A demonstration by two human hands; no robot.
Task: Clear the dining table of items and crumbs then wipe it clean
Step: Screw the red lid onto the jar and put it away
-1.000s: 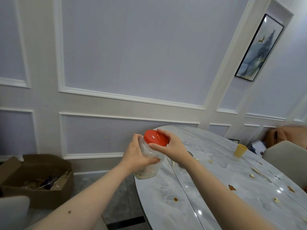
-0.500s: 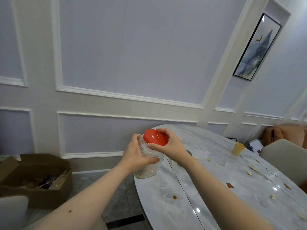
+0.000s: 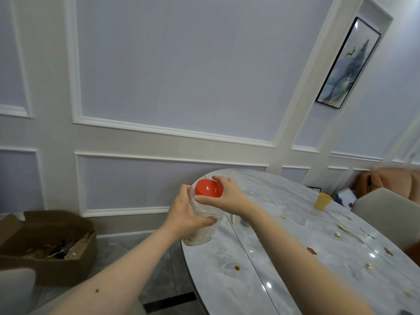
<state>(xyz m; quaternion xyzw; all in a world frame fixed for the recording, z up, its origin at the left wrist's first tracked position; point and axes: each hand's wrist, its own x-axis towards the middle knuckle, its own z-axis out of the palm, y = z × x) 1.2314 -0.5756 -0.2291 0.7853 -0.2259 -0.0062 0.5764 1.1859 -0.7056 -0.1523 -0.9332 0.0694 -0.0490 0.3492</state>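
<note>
You hold the clear jar (image 3: 202,221) over the table's (image 3: 272,258) near-left edge: left hand (image 3: 185,214) wrapped around its ribbed body, right hand (image 3: 223,195) clamped on the red lid (image 3: 208,188). It looks light, thin-walled and slick, so grip the ribs.

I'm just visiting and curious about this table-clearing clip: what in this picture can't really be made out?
- Jar: the left hand covers its middle; the contents are only a pale blur.
- Red lid: whether the right hand is tightening or loosening it cannot be told.
- Small object behind the right wrist: mostly hidden.
- Cardboard box: contents dark and blurred.
- Table: cut off by the right and bottom edges.
</note>
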